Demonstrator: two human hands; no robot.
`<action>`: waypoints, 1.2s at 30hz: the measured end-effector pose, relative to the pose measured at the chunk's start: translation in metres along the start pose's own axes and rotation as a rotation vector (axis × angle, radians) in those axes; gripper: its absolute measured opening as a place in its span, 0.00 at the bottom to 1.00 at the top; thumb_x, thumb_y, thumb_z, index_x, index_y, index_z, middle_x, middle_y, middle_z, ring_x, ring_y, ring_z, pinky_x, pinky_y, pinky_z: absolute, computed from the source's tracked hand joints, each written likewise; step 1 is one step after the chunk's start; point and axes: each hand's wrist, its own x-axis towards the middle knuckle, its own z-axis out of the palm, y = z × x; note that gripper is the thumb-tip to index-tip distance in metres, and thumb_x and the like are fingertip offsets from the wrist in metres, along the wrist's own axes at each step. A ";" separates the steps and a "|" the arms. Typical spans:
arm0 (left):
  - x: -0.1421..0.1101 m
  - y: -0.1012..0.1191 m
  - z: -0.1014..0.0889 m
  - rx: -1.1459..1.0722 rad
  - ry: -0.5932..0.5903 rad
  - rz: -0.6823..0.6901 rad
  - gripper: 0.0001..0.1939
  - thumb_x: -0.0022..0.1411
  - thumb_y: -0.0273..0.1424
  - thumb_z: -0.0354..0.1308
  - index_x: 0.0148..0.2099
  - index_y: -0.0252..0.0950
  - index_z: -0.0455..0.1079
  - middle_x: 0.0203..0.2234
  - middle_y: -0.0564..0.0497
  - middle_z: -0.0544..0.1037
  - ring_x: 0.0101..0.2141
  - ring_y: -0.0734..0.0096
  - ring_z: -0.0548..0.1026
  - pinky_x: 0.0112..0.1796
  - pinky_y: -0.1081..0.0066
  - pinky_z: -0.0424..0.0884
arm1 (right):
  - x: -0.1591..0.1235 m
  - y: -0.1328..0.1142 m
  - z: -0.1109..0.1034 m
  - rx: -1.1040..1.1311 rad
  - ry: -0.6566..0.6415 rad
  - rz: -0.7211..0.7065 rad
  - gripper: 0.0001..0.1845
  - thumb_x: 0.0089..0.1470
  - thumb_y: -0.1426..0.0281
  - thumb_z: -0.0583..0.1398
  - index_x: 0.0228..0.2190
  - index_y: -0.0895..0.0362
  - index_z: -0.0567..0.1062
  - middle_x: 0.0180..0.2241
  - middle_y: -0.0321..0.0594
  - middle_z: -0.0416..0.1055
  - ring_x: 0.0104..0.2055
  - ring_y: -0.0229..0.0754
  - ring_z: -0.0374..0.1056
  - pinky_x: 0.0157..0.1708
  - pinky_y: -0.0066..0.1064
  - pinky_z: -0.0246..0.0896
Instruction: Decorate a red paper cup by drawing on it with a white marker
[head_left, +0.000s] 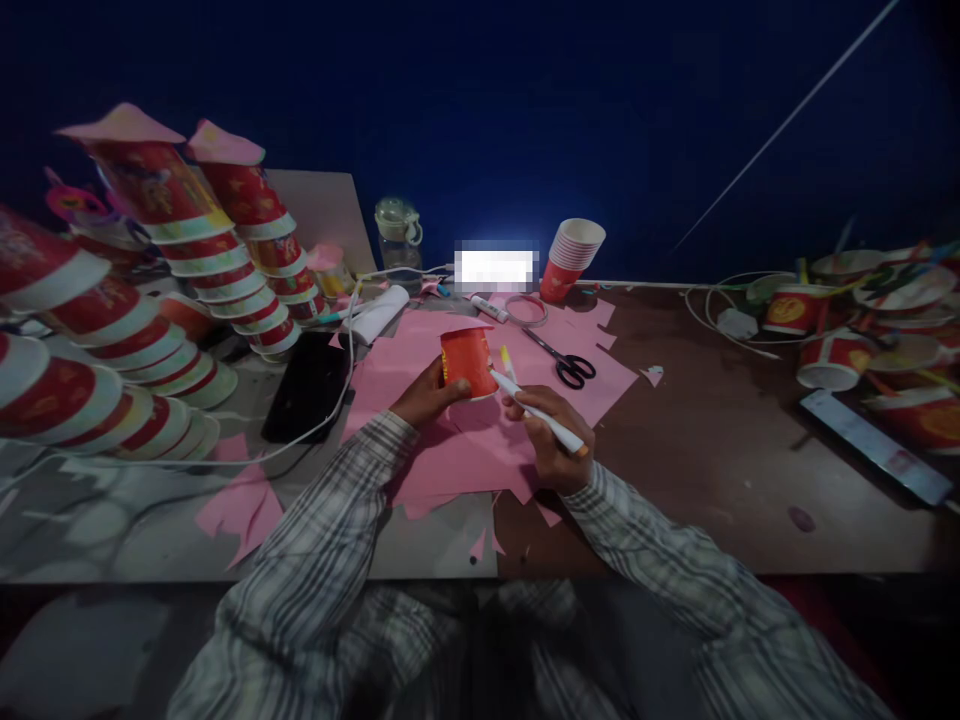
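Note:
My left hand [427, 395] is closed round the left side of a red paper cup [469, 365], which it holds tilted above the pink paper [427, 450]. In my right hand [559, 430] is a white marker [551, 425] with an orange end. Its tip points at the cup's right side; whether it touches cannot be made out. Something small, yellow and white [507, 358], perhaps the marker's cap, shows just above my right fingers. Black-handled scissors [574, 370] lie on the pink paper beyond my right hand.
A stack of red cups [571, 258] stands at the back. Tall cup towers [214, 245] with pink tops rise on the left, near a black phone [307, 390] and a white cable. Decorated cups [799, 308] and another phone [874, 445] are on the right. A bottle [397, 235] stands behind.

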 end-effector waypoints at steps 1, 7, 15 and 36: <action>0.000 0.000 0.000 -0.004 -0.006 0.003 0.45 0.42 0.56 0.72 0.53 0.31 0.69 0.49 0.37 0.78 0.48 0.52 0.77 0.52 0.57 0.70 | 0.000 0.000 0.000 -0.003 0.000 -0.006 0.12 0.65 0.67 0.57 0.47 0.54 0.78 0.32 0.43 0.77 0.37 0.47 0.77 0.37 0.43 0.75; -0.001 -0.002 -0.001 -0.001 0.024 -0.032 0.45 0.39 0.57 0.73 0.52 0.31 0.69 0.46 0.40 0.79 0.46 0.53 0.77 0.50 0.57 0.71 | 0.000 0.000 -0.001 -0.008 -0.037 -0.020 0.13 0.65 0.69 0.56 0.46 0.54 0.78 0.33 0.44 0.79 0.39 0.47 0.78 0.39 0.42 0.75; -0.001 0.001 0.002 -0.008 0.029 -0.033 0.44 0.38 0.56 0.74 0.51 0.32 0.70 0.45 0.41 0.80 0.45 0.55 0.78 0.49 0.59 0.72 | 0.001 0.001 -0.002 -0.054 -0.075 0.019 0.12 0.64 0.68 0.57 0.43 0.55 0.79 0.34 0.45 0.80 0.38 0.47 0.78 0.39 0.44 0.75; -0.002 0.001 0.001 -0.037 0.027 -0.025 0.44 0.40 0.54 0.74 0.53 0.32 0.70 0.47 0.39 0.79 0.47 0.54 0.77 0.50 0.57 0.72 | -0.001 -0.001 -0.005 -0.041 -0.036 -0.021 0.12 0.65 0.67 0.57 0.44 0.53 0.79 0.31 0.42 0.79 0.41 0.48 0.79 0.46 0.49 0.77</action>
